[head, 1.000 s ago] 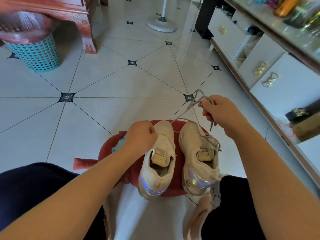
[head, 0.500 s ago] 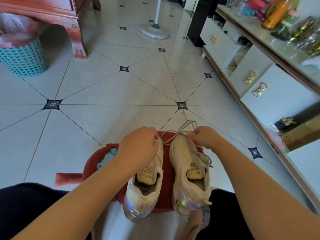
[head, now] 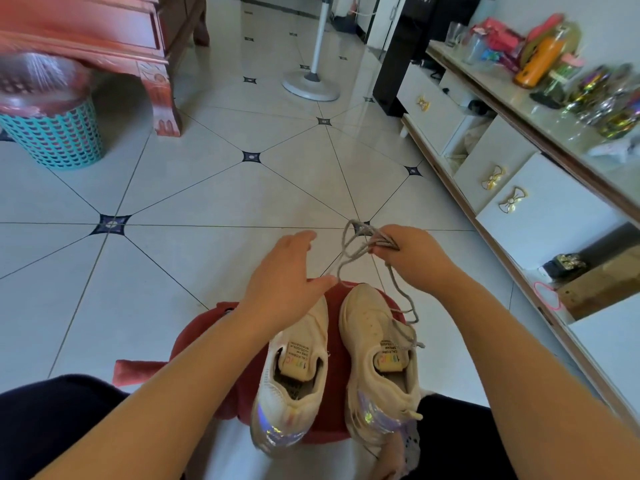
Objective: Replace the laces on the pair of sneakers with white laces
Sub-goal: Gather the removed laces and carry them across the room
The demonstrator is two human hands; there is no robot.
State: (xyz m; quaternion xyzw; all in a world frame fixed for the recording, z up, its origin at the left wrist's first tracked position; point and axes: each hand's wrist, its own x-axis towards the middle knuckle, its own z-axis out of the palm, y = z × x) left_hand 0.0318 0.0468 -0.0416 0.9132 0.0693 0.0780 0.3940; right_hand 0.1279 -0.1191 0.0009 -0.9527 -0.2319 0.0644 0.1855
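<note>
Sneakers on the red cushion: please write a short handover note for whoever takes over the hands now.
Left hand: open, fingers straight, over the left sneaker toe.
Right hand: grips a bunched grey lace, which trails down to the right sneaker tongue.
Both sneakers stand side by side on the red cushion.
Done: no lace shows on the left sneaker.
Left: free the grey lace, thread white laces; none in view.

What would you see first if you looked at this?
Two cream sneakers sit side by side on a red cushion, bottom centre. Above them the right hand grips a bunched grey lace that trails down to one sneaker, and the left hand is open over the other.
</note>
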